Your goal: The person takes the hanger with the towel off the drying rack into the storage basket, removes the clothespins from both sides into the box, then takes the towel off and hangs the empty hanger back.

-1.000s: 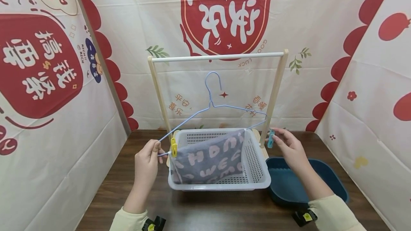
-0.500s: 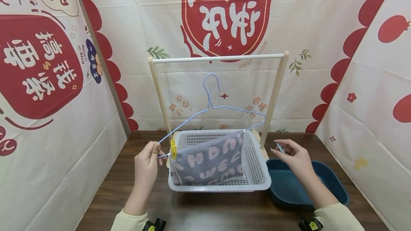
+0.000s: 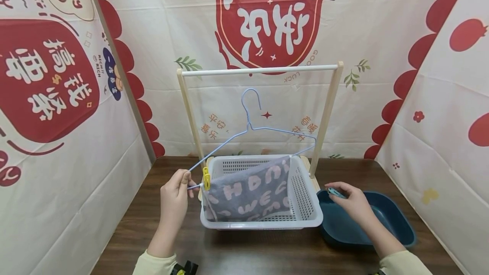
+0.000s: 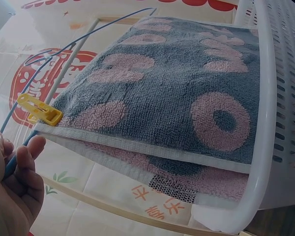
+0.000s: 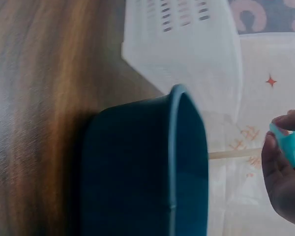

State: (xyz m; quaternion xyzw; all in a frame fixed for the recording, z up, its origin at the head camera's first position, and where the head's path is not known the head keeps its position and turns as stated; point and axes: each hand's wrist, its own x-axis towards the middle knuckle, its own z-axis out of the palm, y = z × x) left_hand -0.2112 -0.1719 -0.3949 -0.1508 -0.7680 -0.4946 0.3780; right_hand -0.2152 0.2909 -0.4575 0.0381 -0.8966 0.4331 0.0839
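Observation:
My left hand point(image 3: 176, 194) grips the lower left corner of a light blue wire hanger point(image 3: 229, 139), whose hook points up. A grey towel with pink letters point(image 3: 250, 192) is draped over the hanger's lower bar and hangs down into a white perforated basket point(image 3: 261, 224). At the towel's left end a yellow clothespin point(image 4: 42, 109) clips it to the bar; the towel's right end carries no clip in the head view. Between thumb and fingers my right hand point(image 3: 352, 203) pinches a teal clothespin point(image 5: 288, 145), above the left part of a dark blue bin point(image 3: 397, 213).
A wooden rack with a white top bar point(image 3: 259, 70) stands behind the basket, its right post point(image 3: 326, 118) close to the hanger's right corner. The dark bin sits right beside the basket on the brown wooden table point(image 3: 126, 224). Printed cloth walls enclose three sides.
My right hand has moved down and slightly right with the teal clothespin, away from the rack's right post to over the bin. The left hand and hanger have barely shifted.

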